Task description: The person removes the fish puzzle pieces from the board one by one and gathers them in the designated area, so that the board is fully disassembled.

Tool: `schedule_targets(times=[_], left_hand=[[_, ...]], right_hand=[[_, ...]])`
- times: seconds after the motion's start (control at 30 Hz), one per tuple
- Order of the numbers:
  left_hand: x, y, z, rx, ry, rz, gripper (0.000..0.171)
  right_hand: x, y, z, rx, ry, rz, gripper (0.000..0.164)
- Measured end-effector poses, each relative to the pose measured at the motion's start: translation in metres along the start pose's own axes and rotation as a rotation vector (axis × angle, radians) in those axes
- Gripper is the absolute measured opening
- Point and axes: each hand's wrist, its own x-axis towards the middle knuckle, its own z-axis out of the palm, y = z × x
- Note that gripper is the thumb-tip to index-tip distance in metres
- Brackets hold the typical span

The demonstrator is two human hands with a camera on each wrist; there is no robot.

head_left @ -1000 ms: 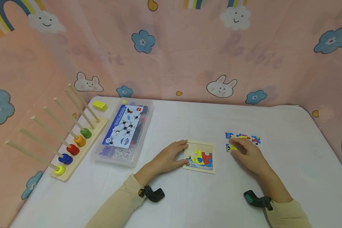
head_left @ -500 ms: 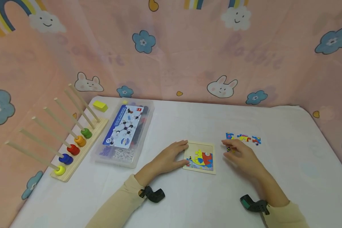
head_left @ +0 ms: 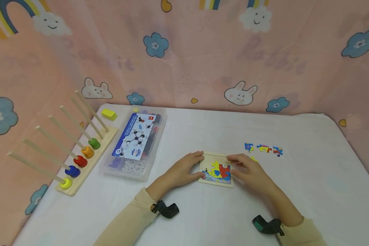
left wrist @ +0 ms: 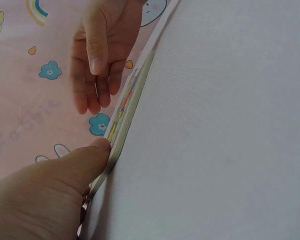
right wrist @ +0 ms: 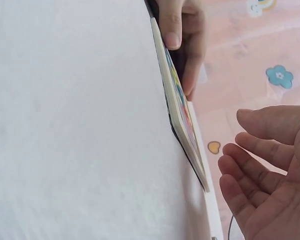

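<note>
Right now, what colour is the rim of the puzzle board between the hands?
The rim is a pale, woody cream, best seen in the head view.

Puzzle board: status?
Left hand touching puzzle board, left edge. Right hand near right edge, nothing held. Part-filled; loose pieces farther right. No obstruction seen.

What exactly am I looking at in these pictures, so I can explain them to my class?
There's no machine, just a person working bare-handed. The wide view comes from a head-worn camera; each close view comes from a black wrist camera. On the white-covered table are a wooden jigsaw board, loose jigsaw pieces, a wooden bead rack, a molecular model kit and a yellow block. The left hand holds the board's left side; the right hand, beside its right edge, holds nothing.
</note>
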Motion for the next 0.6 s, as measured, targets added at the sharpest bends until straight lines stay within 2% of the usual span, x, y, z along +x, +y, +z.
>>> schedule_targets(times=[0.13, 0.33, 0.6], left_hand=[[0.0, 0.001, -0.001, -0.004, -0.005, -0.007, 0.063], [-0.001, 0.001, -0.002, -0.015, -0.001, -0.014, 0.063], [0.0, 0.0, 0.0, -0.005, -0.002, -0.002, 0.062]], right_hand=[[0.005, -0.006, 0.009, 0.021, -0.016, -0.01, 0.042], [0.014, -0.015, 0.019, -0.027, -0.019, -0.049, 0.044], [0.021, -0.017, 0.03, -0.1, -0.023, -0.005, 0.047]])
